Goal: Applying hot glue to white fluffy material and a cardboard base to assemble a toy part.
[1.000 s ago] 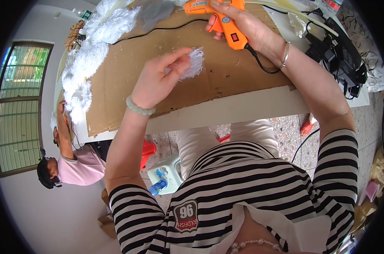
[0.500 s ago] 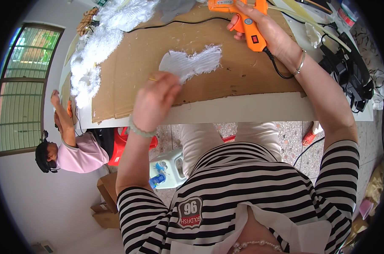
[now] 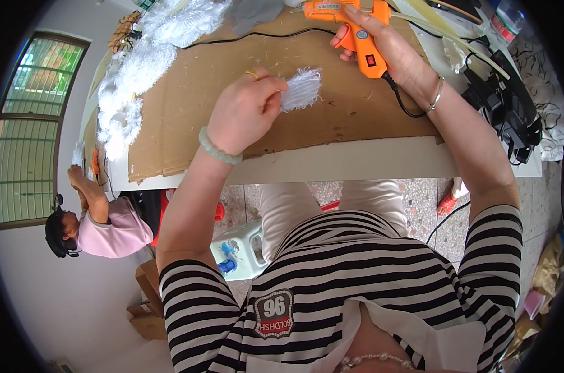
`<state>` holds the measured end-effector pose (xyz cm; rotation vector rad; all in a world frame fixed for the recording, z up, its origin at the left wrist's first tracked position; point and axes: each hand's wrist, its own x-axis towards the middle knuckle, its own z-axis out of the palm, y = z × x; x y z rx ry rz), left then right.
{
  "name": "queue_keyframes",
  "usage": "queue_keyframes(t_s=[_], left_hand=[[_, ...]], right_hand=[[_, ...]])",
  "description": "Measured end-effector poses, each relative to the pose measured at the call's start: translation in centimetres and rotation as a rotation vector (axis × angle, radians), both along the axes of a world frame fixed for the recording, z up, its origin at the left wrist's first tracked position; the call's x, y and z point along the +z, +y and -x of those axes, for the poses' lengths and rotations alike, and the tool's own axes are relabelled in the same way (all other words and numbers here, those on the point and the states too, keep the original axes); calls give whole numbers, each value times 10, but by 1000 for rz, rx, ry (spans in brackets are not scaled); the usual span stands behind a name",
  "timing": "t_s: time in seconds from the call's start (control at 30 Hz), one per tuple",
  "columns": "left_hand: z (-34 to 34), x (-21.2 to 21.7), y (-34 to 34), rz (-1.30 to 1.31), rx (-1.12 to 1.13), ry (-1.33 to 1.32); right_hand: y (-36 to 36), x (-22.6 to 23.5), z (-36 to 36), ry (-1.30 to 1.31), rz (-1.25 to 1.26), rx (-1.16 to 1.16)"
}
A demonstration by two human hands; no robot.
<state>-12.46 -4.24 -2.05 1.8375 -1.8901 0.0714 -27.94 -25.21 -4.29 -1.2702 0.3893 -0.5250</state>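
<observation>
The left hand (image 3: 248, 109) has its fingers bent in close to the thumb, at the left end of a small white cloth with fuzzy threads (image 3: 304, 90). It looks like a pinch, but the back of the hand hides it, so I cannot tell for sure. The right hand (image 3: 381, 43) is wrapped around the handle of an orange glue gun (image 3: 370, 43), with fingers by the trigger. The cloth lies on a brown cardboard sheet (image 3: 201, 137), near the middle of the counter (image 3: 332, 163) and back from its near edge.

The gun's tip points left, past the cloth on the far side. If it is hot (I can't see if it is on), a drip could land in the wrong spot, or the tip could burn the left fingers if it comes too close. Loose threads could stick to gluey fingers. The gun's cord (image 3: 397, 99) hangs by the right wrist and might drag or snag.

Plain cardboard lies between the cloth and the near edge, so there is room to slide that way. A fluffy white pile (image 3: 123, 93) fills the left edge, and black plugs and wires (image 3: 512, 115) crowd the right edge.
</observation>
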Motion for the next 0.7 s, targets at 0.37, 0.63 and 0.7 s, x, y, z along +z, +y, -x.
queue_keyframes(t_s=[0.37, 0.63, 0.7], left_hand=[[2, -8, -12, -41, 83, -272], [-20, 16, -13, -204, 99, 152], [-36, 17, -16, -60, 96, 268]], right_hand=[[-1, 4, 0, -1, 26, 54], [1, 4, 2, 5, -52, 28], [0, 3, 2, -2, -71, 45]])
